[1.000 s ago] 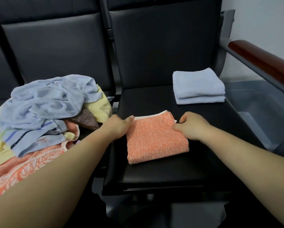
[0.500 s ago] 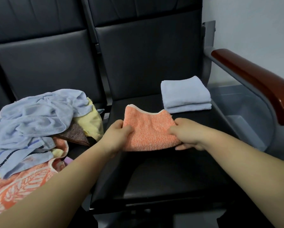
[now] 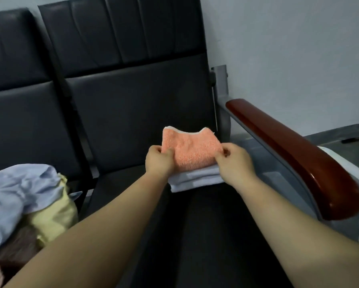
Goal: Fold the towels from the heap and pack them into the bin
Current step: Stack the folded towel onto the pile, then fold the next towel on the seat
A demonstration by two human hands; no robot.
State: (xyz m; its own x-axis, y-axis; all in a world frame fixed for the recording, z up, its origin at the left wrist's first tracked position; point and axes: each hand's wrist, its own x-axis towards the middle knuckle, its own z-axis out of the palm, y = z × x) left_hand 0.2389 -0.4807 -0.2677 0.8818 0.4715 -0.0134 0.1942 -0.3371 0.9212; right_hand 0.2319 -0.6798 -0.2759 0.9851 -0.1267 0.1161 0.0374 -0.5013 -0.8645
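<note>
1. The left grip (image 3: pixel 159 161) pinches the near left corner of the folded orange towel (image 3: pixel 191 150), with the thumb on top and the fingers curled beneath.
2. The right grip (image 3: pixel 234 163) pinches the near right corner in the same way, with the fingers bent round the edge.
3. The orange towel is held between the two grips, directly over the folded blue towel (image 3: pixel 195 179). Its near edge meets the top of the blue towel. Its far edge, with white trim, stands higher and sags in the middle. How much of it rests on the blue towel cannot be told.
4. The blue towel lies flat at the back right of the black seat (image 3: pixel 205 235), close to the backrest.
5. The heap (image 3: pixel 22 196) sits on the next seat to the left, well apart from both grips. Pale blue cloth lies on top, with yellow and brown pieces below it.
6. The grey bin (image 3: pixel 272 177) stands to the right of the seat, partly hidden under the wooden armrest (image 3: pixel 295 159). Its inside is mostly out of sight.
</note>
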